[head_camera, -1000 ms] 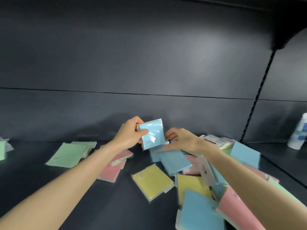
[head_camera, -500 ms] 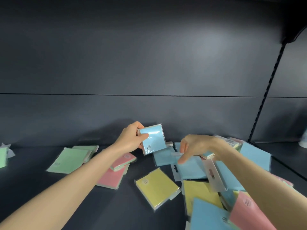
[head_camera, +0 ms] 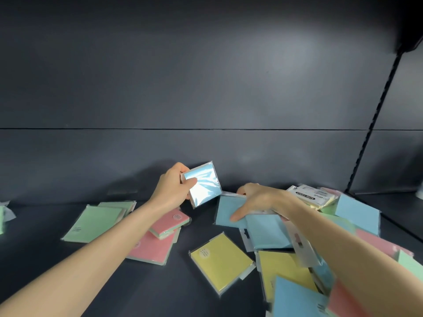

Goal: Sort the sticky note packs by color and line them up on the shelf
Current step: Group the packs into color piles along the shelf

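Note:
My left hand (head_camera: 172, 187) holds a small blue sticky note pack (head_camera: 202, 184) upright above the dark shelf (head_camera: 68, 282), thumb on its front. My right hand (head_camera: 256, 200) is closed on the top edge of another blue pack (head_camera: 229, 213) that lies on the shelf, thumb on its face. Two green packs (head_camera: 93, 221) lie at the left. Pink packs (head_camera: 158, 239) lie stacked under my left forearm. A yellow pack (head_camera: 220, 259) lies in front. A mixed pile (head_camera: 297, 259) of blue, yellow, pink and green packs sits to the right, partly hidden by my right arm.
The shelf's back panel (head_camera: 206, 156) rises just behind the packs. A slotted upright (head_camera: 375, 115) divides off the neighbouring bay at the right. A green pack (head_camera: 2, 216) shows at the far left edge. A white labelled pack (head_camera: 306, 195) tops the pile's far side.
My right hand has dropped from mid-air onto a blue pack on the shelf and closed on its edge. My left hand keeps the small blue pack nearly still.

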